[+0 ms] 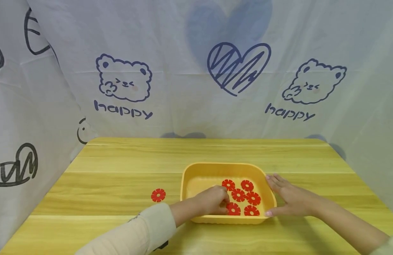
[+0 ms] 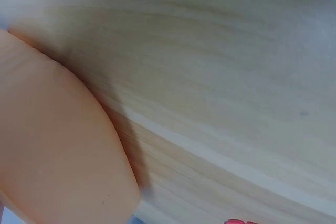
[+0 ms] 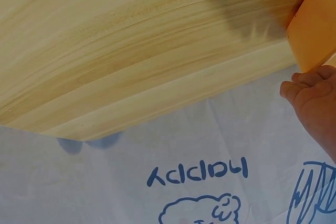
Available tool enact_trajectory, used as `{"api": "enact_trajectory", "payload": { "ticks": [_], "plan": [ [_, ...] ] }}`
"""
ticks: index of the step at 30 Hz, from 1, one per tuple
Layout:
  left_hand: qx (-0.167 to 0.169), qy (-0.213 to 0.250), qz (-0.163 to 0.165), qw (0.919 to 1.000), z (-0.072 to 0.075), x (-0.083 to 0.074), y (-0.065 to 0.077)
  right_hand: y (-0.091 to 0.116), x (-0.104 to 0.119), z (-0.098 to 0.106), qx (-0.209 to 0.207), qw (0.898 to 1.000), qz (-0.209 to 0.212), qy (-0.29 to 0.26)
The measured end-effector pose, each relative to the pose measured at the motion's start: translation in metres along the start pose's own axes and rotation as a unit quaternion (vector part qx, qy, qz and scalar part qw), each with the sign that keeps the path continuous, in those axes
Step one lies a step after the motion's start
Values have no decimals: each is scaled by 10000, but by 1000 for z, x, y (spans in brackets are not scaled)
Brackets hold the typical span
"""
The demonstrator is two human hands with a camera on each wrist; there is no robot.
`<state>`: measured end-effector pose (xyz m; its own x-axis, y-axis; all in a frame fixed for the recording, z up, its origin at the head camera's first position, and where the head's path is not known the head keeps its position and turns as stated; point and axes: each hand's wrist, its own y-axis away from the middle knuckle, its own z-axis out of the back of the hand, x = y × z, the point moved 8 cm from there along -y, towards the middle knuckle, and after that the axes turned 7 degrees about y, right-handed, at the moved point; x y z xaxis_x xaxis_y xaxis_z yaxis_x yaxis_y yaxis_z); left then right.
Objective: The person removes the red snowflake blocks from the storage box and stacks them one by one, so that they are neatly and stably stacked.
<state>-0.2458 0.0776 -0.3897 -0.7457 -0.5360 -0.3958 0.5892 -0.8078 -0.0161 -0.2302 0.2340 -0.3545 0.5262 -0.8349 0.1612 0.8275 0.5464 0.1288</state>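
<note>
We see a yellow tray [image 1: 228, 220] on a wood-grain table [image 1: 113, 184]. Inside the tray, toward its right side, six red notched discs [image 1: 238, 191] are visible, some close enough to touch or overlap. One lone red disc [image 1: 155, 195] lies on the table to the left of the tray, apart from it.

Our left hand [image 1: 213, 200] reaches over the tray's near left side and down inside it, just beside the discs. Its fingers are bent downward; the hand itself hides the tips, so we cannot tell whether they pinch a disc. A pale sleeve [image 1: 129, 230] covers that forearm, to the near left of the tray.

Our right hand [image 1: 292, 199] touches the tray's right end, thumb and fingers spread wide apart: the fingers at the far corner, the thumb at the near one.

Beyond the tray hangs a white cloth [image 1: 180, 92] printed with bears, hearts and "happy".
</note>
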Motion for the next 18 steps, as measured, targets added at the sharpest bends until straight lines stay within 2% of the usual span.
{"api": "enact_trajectory", "payload": {
  "ticks": [5,12,18],
  "plan": [
    [-32,-24,-100,9999,2,0,2,0,1,0,-29,10000,19,-17],
    [-240,-17,-465,9986,9,-1,7,1,0,-1,-5,10000,-5,-23],
    [-326,81,-371,9987,15,3,11,0,-1,-3,83,9999,-36,-144]
  ]
}}
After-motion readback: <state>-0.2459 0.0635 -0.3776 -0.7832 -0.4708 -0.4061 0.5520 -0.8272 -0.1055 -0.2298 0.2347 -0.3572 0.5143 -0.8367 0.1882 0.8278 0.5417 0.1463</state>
